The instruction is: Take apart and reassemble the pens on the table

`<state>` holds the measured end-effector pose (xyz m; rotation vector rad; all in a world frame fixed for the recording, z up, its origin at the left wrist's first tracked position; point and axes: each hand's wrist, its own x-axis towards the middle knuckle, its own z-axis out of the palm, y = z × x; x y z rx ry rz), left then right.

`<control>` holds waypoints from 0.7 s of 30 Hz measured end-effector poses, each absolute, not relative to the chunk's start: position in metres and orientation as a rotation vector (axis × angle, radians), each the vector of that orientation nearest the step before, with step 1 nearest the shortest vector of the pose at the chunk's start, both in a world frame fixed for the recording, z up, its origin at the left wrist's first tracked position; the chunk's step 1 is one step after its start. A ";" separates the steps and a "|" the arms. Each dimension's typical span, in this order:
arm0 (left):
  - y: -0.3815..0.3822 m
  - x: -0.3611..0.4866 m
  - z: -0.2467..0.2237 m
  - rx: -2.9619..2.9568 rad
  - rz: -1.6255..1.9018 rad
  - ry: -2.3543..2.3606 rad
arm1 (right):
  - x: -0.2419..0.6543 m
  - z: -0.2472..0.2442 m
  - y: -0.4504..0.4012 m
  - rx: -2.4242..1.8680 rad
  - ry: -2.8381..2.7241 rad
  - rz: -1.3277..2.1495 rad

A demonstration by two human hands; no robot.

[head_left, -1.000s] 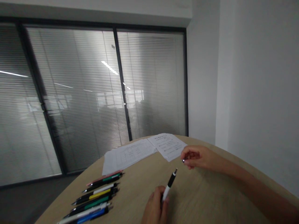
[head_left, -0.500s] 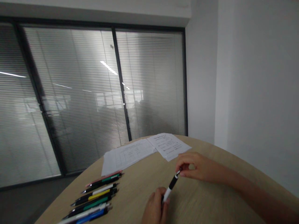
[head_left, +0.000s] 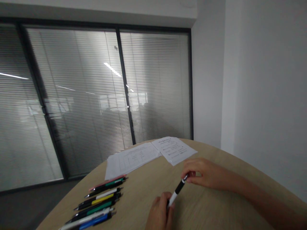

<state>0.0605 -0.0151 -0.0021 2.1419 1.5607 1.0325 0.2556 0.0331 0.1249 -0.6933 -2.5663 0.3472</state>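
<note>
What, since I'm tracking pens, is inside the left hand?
The left hand holds a pen by its white barrel; the black grip sticks out toward the right hand. The rear end and anything else inside are covered.

Dim, flat light; pale glare streaks on the blinds [head_left: 88, 95], while print on the papers [head_left: 173, 149] blurs.

Beyond my round, light wood-grain table [head_left: 203, 207] I see black-framed glass panels [head_left: 81, 95] lined with pale horizontal slatted blinds [head_left: 155, 80] (bright strip lights gleam in them), and a plain grey-white wall [head_left: 266, 95] stands to the right.
</note>
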 end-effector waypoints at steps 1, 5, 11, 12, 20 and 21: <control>-0.015 0.060 -0.002 2.150 1.031 1.556 | 0.256 0.125 0.033 -0.701 -2.570 0.336; -0.015 0.061 -0.002 2.149 1.009 1.575 | 0.256 0.127 0.031 -0.736 -2.591 0.310; -0.015 0.061 -0.003 2.104 1.009 1.615 | 0.258 0.127 0.032 -0.748 -2.597 0.333; -0.015 0.062 -0.002 2.099 1.008 1.616 | 0.258 0.127 0.032 -0.756 -2.597 0.334; -0.021 0.064 0.006 2.096 0.998 1.592 | 0.259 0.129 0.030 -0.821 -2.595 0.357; -0.020 0.064 0.006 2.099 0.994 1.589 | 0.259 0.129 0.029 -0.828 -2.600 0.357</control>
